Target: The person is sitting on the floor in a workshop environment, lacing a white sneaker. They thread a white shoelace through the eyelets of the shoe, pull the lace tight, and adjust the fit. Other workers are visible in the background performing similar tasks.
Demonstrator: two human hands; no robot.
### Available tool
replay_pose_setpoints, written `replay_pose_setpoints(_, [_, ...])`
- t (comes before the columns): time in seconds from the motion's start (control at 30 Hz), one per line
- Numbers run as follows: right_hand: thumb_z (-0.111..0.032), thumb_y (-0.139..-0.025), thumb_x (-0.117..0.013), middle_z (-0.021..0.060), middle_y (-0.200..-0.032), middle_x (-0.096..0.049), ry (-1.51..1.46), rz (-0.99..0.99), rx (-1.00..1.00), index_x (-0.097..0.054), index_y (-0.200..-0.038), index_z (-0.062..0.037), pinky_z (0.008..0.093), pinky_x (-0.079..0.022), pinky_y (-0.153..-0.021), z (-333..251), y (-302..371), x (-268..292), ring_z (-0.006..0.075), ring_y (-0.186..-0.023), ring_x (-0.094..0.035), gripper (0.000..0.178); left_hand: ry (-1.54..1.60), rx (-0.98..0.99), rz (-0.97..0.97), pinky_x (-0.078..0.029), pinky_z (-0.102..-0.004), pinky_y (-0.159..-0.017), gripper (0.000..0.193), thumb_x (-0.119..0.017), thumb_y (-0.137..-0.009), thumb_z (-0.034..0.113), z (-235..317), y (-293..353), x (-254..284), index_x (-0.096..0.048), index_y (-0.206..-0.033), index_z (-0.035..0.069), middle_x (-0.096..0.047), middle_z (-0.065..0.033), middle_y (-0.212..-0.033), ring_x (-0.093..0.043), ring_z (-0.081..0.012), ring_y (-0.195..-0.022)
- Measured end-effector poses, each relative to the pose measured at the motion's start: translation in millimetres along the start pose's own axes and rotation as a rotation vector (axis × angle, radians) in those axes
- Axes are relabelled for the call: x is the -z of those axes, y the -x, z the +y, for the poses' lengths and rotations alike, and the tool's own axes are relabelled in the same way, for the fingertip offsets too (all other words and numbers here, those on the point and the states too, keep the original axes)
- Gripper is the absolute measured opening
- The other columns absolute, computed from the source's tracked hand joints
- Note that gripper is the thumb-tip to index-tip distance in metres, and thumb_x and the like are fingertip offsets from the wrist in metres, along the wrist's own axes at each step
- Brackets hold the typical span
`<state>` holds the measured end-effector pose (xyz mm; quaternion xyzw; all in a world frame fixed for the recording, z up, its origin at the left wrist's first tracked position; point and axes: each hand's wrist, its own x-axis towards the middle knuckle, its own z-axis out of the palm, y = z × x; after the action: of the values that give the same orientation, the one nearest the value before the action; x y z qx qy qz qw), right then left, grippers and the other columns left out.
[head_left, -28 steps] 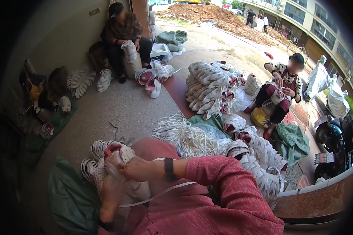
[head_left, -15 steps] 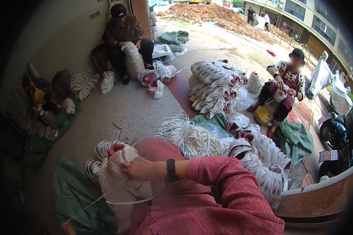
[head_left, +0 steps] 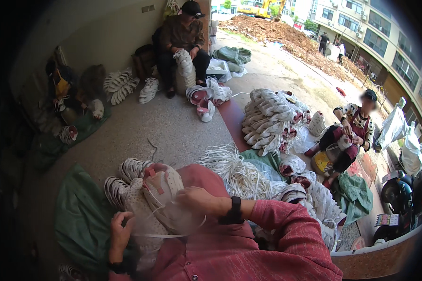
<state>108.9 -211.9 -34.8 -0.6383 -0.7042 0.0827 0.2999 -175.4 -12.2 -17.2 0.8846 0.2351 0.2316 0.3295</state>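
- Head view: cream shoe [head_left: 166,199] on the person's lap, pink lining showing at its opening, toe toward the person.
- White lace [head_left: 171,235] runs in a curve below the toe.
- Left hand [head_left: 121,232]: left of the shoe, apart from it, fingers bent, thumb near the forefinger; cannot tell if it pinches a lace end.
- Right hand [head_left: 197,201]: over the shoe's right side, motion-blurred; cannot tell if closed or gripping. Dark watch [head_left: 234,210] on that wrist.
- White shoes [head_left: 115,191] nested just left of the lap shoe; green sheet [head_left: 77,222] on the floor [head_left: 126,136] farther left.
- Heap of white laces [head_left: 239,173] beyond the lap, large stack of shoes [head_left: 269,122] behind it.
- Seated co-worker [head_left: 361,124] at right, both hands at a shoe; another co-worker [head_left: 183,35] by the wall, hands at stacked white shoes [head_left: 185,65].
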Motion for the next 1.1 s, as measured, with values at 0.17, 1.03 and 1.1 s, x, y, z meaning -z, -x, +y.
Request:
replay_pose_setpoints(0.17, [-0.02, -0.1, -0.055, 0.004, -0.116, -0.062, -0.967, -0.163, -0.323, -0.064, -0.121, -0.0015, 0.0304, -0.044, -0.097, -11, -6, 26, 0.0145, -0.108, -0.058, 0.029, -0.022, 0.011, -0.13, -0.048, -0.0399, -0.08, 0.023, -0.069, -0.09, 0.025, 46, -33, -36, -0.068, -0.09, 0.002, -0.068, -0.013, -0.089, -0.063, -0.0309, -0.086])
replay_pose_setpoints(1.03, [-0.02, -0.098, -0.058, 0.0143, -0.118, -0.066, -1.871, 1.625, -0.384, -0.063, -0.12, 0.0031, 0.0527, -0.044, -0.104, 242, 354, 147, 0.0302, -0.108, -0.061, 0.033, 1.724, 0.456, -0.083, -0.027, -0.0235, -0.043, 0.034, -0.049, -0.107, 0.032, -33, 76, 20, -0.058, -0.085, 0.007, -0.029, 0.0055, -0.06, -0.029, -0.0069, -0.048])
replay_pose_setpoints(1.1, [-0.023, -0.095, -0.058, 0.0149, -0.117, -0.066, -1.814, 1.752, -0.475, -0.064, -0.118, 0.0034, 0.0519, -0.046, -0.098, 253, 386, 140, 0.0311, -0.107, -0.061, 0.036, 1.758, 0.408, 0.086, -0.027, -0.0235, -0.043, 0.033, -0.047, -0.108, 0.031, -42, 86, 42, -0.056, -0.085, 0.008, -0.031, 0.0048, -0.061, -0.031, -0.0071, -0.048])
